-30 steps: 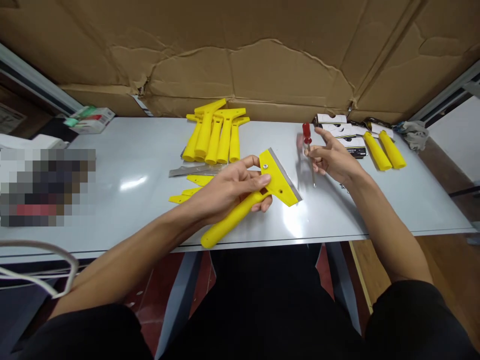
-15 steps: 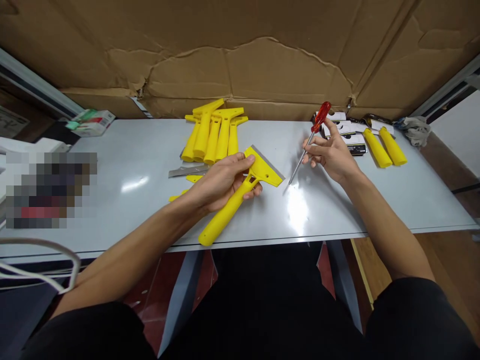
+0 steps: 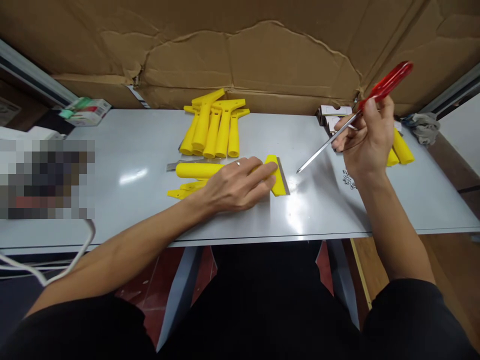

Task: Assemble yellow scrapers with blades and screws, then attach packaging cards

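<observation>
At the near middle of the white table [image 3: 142, 145], head view: left hand [image 3: 240, 187] clamped from above on a yellow scraper [image 3: 198, 170], handle pointing left, blade [image 3: 283, 176] edge facing right. Hand covers the scraper's neck and part of its head; thumb and underside hidden. Can't tell if the scraper touches the tabletop. Right hand [image 3: 369, 137] raised, to the right, fingers clamped on a red-handled screwdriver [image 3: 322, 149]. Shaft slants down to the left; tip apart from the blade, just right of it. Palm hides part of the screwdriver where shaft meets handle.

Beside the right wrist, small pile of metal screws [image 3: 348, 180], partly covered by the wrist, single pieces too small to make out. Far right: white-and-black boxes [image 3: 335, 111], partly behind the right hand; print unreadable. Two yellow handles [image 3: 403, 146] there too, also partly blocked. Crumpled grey plastic bag [image 3: 423, 127] farther right.

Far middle: overlapping heap of yellow scraper bodies [image 3: 215, 127]; count unclear. Nearer, flat yellow plates [image 3: 191, 187] and metal strips [image 3: 172, 166], partly under or behind the held scraper and left hand.

Far left: green-and-white carton [image 3: 88, 111], lettering illegible. Left edge pixelated, contents unreadable. White cable [image 3: 90, 240] runs off at left, partly hidden by the left forearm. Cardboard [image 3: 232, 60] behind, cut off at top.
</observation>
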### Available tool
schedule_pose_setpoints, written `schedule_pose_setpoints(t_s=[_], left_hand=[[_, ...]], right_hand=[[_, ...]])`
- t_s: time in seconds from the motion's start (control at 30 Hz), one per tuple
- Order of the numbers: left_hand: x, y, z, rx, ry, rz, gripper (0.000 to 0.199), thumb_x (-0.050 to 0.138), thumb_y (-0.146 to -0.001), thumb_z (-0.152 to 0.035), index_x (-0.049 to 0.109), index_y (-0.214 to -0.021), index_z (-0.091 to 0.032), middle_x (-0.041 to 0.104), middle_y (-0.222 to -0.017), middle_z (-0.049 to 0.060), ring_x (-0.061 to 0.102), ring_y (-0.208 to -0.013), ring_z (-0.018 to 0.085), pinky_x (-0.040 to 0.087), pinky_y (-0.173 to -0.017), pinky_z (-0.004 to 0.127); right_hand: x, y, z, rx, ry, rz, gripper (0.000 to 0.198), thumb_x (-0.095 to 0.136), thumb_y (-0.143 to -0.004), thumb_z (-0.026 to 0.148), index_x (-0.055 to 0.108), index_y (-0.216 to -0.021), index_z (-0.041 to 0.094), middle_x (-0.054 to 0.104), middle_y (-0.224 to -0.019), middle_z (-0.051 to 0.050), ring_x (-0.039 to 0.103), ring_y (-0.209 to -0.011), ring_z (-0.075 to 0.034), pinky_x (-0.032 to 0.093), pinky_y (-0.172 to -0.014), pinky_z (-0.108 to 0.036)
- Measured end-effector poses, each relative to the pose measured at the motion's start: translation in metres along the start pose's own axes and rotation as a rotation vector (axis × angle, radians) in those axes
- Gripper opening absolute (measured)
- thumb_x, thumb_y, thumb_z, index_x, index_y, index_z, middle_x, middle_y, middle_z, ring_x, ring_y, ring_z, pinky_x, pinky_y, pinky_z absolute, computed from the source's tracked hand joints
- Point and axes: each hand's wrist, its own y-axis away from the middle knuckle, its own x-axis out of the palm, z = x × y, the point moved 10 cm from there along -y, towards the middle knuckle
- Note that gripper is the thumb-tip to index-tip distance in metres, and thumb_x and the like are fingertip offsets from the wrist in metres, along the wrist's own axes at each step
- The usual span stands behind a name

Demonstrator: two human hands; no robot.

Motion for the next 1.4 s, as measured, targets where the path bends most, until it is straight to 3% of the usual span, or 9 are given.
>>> schedule_pose_setpoints(t_s=[0.13, 0.27, 0.43, 0.7, 0.83, 0.93, 1.0, 1.17, 1.4], left_hand=[[0.014, -0.005, -0.007, -0.001, -0.042, 0.157, 0.013, 0.055, -0.094, -0.028, 0.063, -0.083, -0.026, 0.075, -0.116, 0.01, 0.064, -0.1, 0.029, 0.053, -0.091, 0.052], [0.014, -0.005, -0.008, -0.021, -0.032, 0.181, 0.02, 0.054, -0.095, -0.029, 0.062, -0.078, -0.025, 0.075, -0.118, 0.012, 0.064, -0.104, 0.032, 0.053, -0.094, 0.056], [0.015, -0.003, -0.004, -0.011, -0.033, 0.197, 0.02, 0.054, -0.097, -0.03, 0.064, -0.081, -0.024, 0.074, -0.123, 0.015, 0.064, -0.108, 0.033, 0.051, -0.097, 0.06], [0.011, -0.002, -0.005, -0.008, -0.032, 0.167, 0.018, 0.059, -0.097, -0.027, 0.066, -0.081, -0.023, 0.075, -0.119, 0.013, 0.067, -0.108, 0.033, 0.055, -0.095, 0.055], [0.007, 0.002, -0.025, 0.261, -0.33, 0.056, 0.017, 0.057, -0.1, -0.02, 0.068, -0.086, -0.021, 0.077, -0.118, 0.012, 0.072, -0.096, 0.027, 0.059, -0.076, 0.042], [0.008, 0.018, -0.053, 0.621, -0.695, -0.13, 0.013, 0.059, -0.099, -0.015, 0.068, -0.089, -0.016, 0.078, -0.112, 0.012, 0.072, -0.087, 0.023, 0.058, -0.063, 0.033], [0.01, 0.026, -0.062, 0.747, -0.822, -0.213, 0.012, 0.061, -0.099, -0.013, 0.067, -0.088, -0.013, 0.078, -0.109, 0.013, 0.071, -0.085, 0.022, 0.057, -0.06, 0.032], [0.013, 0.025, -0.064, 0.762, -0.874, -0.216, 0.013, 0.062, -0.099, -0.014, 0.067, -0.087, -0.013, 0.078, -0.107, 0.013, 0.07, -0.085, 0.02, 0.057, -0.06, 0.031], [0.016, 0.025, -0.064, 0.768, -0.891, -0.199, 0.014, 0.064, -0.098, -0.016, 0.067, -0.085, -0.013, 0.078, -0.108, 0.011, 0.07, -0.084, 0.02, 0.058, -0.062, 0.031]], right_hand=[[0.018, 0.019, 0.021, -0.067, -0.084, 0.032, 0.053, 0.048, -0.099, 0.055, 0.023, -0.139, 0.032, 0.065, -0.086, 0.0, 0.056, -0.058, -0.008, 0.042, -0.051, -0.023], [0.033, 0.032, 0.026, -0.038, -0.118, 0.078, 0.06, 0.052, -0.098, 0.055, 0.02, -0.145, 0.035, 0.066, -0.086, 0.001, 0.058, -0.058, -0.009, 0.044, -0.051, -0.024], [0.022, 0.029, 0.023, -0.043, -0.087, -0.012, 0.057, 0.052, -0.097, 0.055, 0.024, -0.142, 0.035, 0.065, -0.085, 0.0, 0.061, -0.063, -0.011, 0.046, -0.052, -0.025], [0.029, 0.032, 0.023, -0.043, -0.139, 0.048, 0.05, 0.053, -0.099, 0.053, 0.026, -0.136, 0.034, 0.067, -0.087, 0.002, 0.061, -0.059, -0.01, 0.046, -0.049, -0.023], [0.029, 0.031, 0.018, -0.044, -0.025, 0.027, 0.062, 0.053, -0.097, 0.067, 0.024, -0.142, 0.035, 0.068, -0.087, 0.0, 0.066, -0.067, -0.011, 0.047, -0.05, -0.021], [0.028, 0.029, 0.021, -0.127, -0.146, 0.007, 0.058, 0.054, -0.097, 0.063, 0.026, -0.139, 0.034, 0.067, -0.081, 0.003, 0.064, -0.058, -0.011, 0.044, -0.045, -0.02], [0.029, 0.028, 0.023, -0.164, -0.217, 0.017, 0.055, 0.054, -0.098, 0.06, 0.027, -0.137, 0.032, 0.067, -0.081, 0.004, 0.061, -0.052, -0.011, 0.042, -0.042, -0.02], [0.034, 0.028, 0.023, -0.154, -0.281, 0.059, 0.06, 0.057, -0.098, 0.059, 0.026, -0.141, 0.032, 0.069, -0.082, 0.003, 0.062, -0.052, -0.01, 0.042, -0.04, -0.019], [0.03, 0.032, 0.031, -0.183, -0.266, -0.009, 0.063, 0.059, -0.097, 0.057, 0.024, -0.141, 0.031, 0.064, -0.072, 0.005, 0.066, -0.057, -0.014, 0.047, -0.042, -0.02]])
